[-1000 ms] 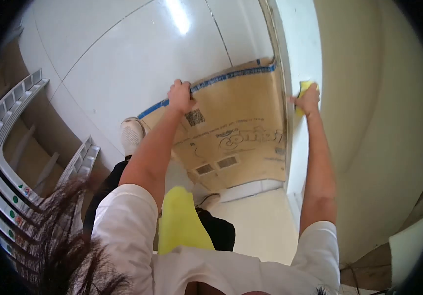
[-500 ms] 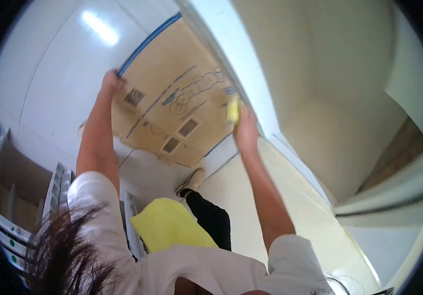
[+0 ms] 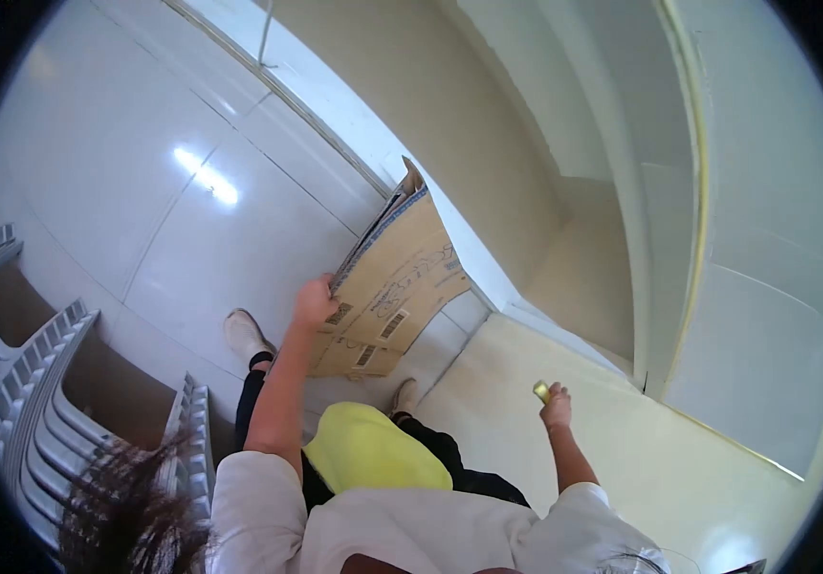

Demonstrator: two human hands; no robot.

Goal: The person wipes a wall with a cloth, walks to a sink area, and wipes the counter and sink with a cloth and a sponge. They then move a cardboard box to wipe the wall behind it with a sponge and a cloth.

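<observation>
My left hand (image 3: 315, 304) is closed on the near left edge of a folded brown cardboard box (image 3: 409, 273). Printed lettering and dark label blocks show on its face, and a blue strip runs along its upper edge. The cardboard stands tilted beside the low white wall edge, its far corner bent up. Off to the right, apart from the cardboard, my right hand (image 3: 557, 408) is closed around a small yellow object (image 3: 541, 390); its exact kind is too small to make out. The fingertips of my left hand are partly hidden by the cardboard.
Stacked grey plastic chairs (image 3: 57, 411) stand at the lower left. Pale floor tiles (image 3: 191, 249) reflect a ceiling light. A white ledge (image 3: 497, 268) and cream wall (image 3: 507, 163) run along the right. Yellow cloth (image 3: 378, 450) covers my lap, above my shoes (image 3: 247, 333).
The cardboard, in my left hand, has swung from lying spread out to standing folded and tilted. My right hand has moved away from it, down and right, with the yellow object.
</observation>
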